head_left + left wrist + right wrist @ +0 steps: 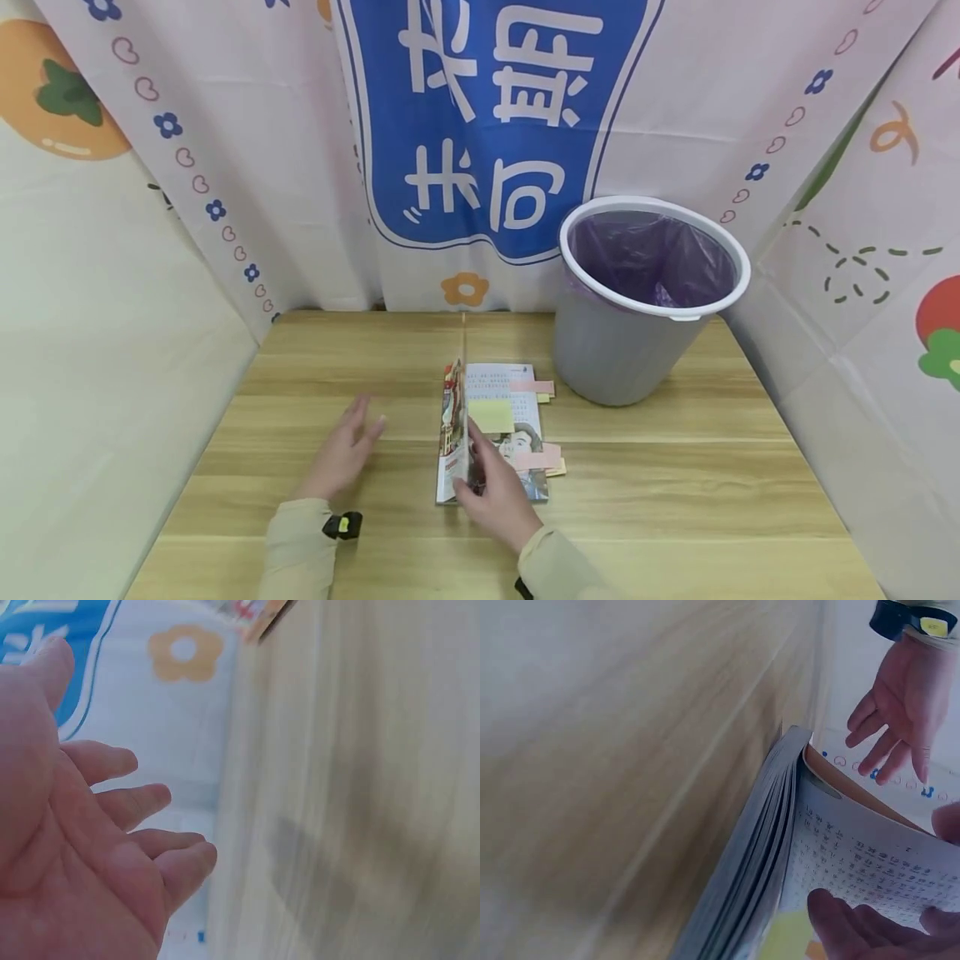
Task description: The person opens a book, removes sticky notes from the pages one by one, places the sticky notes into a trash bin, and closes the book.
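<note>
An open book [498,385] lies on the wooden table with part of it raised upright along the middle. Its right side shows printed text, a drawn face, a yellow sticky note [491,416] and pink paper tabs [538,458]. My right hand [501,498] holds the raised page [877,862], fingers against its printed side and thumb at its edge. To the left of the book, my left hand [341,454] is held apart from it, palm facing it, fingers loosely spread and holding nothing; the left wrist view shows the bare palm [82,877].
A grey bin [622,350] with a white rim and a purple liner stands behind and right of the book. Printed cloth [315,208] hangs along the table's back edge and both sides. The left wrist wears a black band [342,525].
</note>
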### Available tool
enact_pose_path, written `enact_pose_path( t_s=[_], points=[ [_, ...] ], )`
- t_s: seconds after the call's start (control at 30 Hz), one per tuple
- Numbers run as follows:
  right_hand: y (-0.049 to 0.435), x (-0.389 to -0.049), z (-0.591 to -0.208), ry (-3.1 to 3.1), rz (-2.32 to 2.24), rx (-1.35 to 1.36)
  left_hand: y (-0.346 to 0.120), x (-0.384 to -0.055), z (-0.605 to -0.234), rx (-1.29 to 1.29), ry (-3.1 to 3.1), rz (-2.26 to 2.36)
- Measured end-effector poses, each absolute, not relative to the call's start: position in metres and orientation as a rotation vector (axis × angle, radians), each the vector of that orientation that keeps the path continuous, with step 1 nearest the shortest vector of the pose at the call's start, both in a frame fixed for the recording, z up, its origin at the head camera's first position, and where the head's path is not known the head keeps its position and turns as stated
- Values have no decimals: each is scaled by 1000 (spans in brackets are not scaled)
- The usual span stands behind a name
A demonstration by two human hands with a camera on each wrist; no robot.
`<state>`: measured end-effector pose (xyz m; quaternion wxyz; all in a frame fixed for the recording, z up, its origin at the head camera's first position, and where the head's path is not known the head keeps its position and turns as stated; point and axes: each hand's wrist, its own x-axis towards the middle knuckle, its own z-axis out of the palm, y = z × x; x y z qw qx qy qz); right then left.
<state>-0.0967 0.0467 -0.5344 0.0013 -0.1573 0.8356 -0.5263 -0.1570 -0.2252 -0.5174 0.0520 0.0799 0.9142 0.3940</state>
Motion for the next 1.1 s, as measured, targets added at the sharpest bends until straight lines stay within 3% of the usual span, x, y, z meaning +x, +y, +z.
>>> enact_pose_path(
  t_s=[0.6, 1.1],
  points=[
    [7, -100, -538, 2937, -560, -804, -285, -143, -500, 70, 2811, 1203],
    [4, -101, -545, 2915, -307, -862, -232, -151, -519, 228, 2837, 1060]
  ],
)
